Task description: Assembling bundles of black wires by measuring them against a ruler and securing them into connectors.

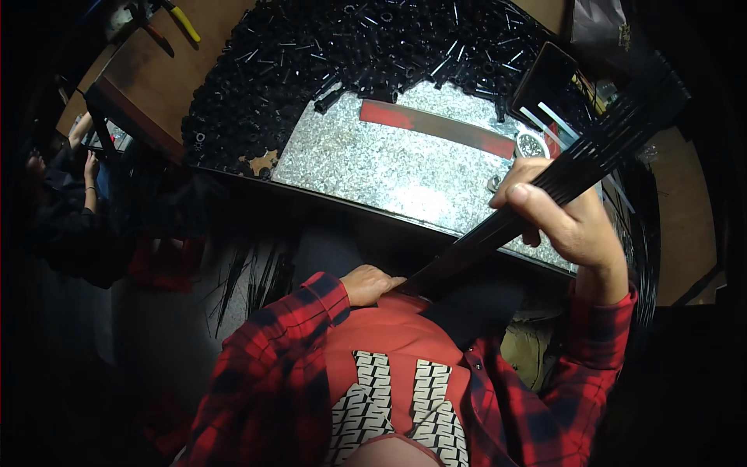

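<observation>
One bundle of black rods [545, 198]: right hand [572, 218] wrapped round it at 3 o'clock, left hand [372, 283] curled on its low end.

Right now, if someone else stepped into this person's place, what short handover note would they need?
Right hand: closed around the middle of a bundle of long thin black rods, thumb on top.
Left hand: grip closed on the bundle's near end, against the red shirt.
The bundle slants up to the right over the speckled metal plate, which carries a red strip.
A heap of small black tube pieces lies beyond the plate.
Done: rods gathered in hand. Left: cannot tell from this view.
</observation>
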A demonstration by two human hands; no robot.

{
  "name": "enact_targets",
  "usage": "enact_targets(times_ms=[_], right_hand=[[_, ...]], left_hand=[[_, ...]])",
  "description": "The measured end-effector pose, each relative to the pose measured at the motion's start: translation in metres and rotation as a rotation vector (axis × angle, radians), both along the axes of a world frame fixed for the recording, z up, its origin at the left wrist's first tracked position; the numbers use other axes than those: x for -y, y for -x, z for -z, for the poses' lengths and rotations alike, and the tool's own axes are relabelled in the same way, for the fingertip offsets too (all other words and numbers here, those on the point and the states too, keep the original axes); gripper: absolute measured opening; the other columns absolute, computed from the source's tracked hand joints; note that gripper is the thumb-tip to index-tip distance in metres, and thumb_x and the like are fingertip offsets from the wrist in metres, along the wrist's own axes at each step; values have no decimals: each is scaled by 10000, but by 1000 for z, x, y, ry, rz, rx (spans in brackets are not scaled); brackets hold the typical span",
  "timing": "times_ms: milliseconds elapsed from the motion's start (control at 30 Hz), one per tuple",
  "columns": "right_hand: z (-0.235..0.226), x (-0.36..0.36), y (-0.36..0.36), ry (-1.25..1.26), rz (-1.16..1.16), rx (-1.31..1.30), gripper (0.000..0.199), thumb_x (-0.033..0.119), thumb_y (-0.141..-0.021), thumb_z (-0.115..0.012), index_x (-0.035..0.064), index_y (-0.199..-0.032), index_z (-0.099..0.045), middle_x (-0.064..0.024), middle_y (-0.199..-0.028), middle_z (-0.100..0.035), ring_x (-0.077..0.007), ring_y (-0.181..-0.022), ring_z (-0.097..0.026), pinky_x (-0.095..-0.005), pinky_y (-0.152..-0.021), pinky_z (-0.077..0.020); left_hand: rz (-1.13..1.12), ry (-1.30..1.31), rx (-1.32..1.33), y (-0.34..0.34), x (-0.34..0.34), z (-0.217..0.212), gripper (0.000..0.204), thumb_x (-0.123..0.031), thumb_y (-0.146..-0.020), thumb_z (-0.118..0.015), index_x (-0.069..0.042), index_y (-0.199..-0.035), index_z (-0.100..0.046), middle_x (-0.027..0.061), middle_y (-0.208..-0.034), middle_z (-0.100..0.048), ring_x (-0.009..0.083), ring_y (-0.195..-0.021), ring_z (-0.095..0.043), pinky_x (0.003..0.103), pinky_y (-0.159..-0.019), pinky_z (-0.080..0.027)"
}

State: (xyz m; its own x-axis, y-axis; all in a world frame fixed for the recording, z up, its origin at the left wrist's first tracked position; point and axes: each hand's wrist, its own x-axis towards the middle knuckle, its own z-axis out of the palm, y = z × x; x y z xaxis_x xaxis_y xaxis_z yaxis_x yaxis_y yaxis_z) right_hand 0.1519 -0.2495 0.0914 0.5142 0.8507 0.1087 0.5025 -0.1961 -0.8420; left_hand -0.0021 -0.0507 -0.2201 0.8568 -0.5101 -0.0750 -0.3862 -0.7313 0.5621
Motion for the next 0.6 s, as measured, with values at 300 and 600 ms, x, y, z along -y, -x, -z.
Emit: enact_targets(times_ms=[300, 600], right_hand=[[74, -17, 6, 188, -159, -23, 230, 233, -940, -537, 23, -883, -610, -31, -698, -576, -110, -576, -560, -253, -532, -456], [91, -31, 14, 186, -270, -12, 178, 209, -890, -600, 31, -899, -603, -96, -777, -602, -210, -726, -606, -313, -669, -479]], left_hand=[[-101, -82, -131, -13, -7, -41, 652, -198, -780, -683, -26, -1340, -397, 210, -935, -646, 377, -907, -616, 449, -763, -486], [-508, 460, 386, -31, -30, -251, 178, -119, -824, -676, -20, -962, -624, 91, -732, -644, 196, -620, -630, 302, -573, -476]])
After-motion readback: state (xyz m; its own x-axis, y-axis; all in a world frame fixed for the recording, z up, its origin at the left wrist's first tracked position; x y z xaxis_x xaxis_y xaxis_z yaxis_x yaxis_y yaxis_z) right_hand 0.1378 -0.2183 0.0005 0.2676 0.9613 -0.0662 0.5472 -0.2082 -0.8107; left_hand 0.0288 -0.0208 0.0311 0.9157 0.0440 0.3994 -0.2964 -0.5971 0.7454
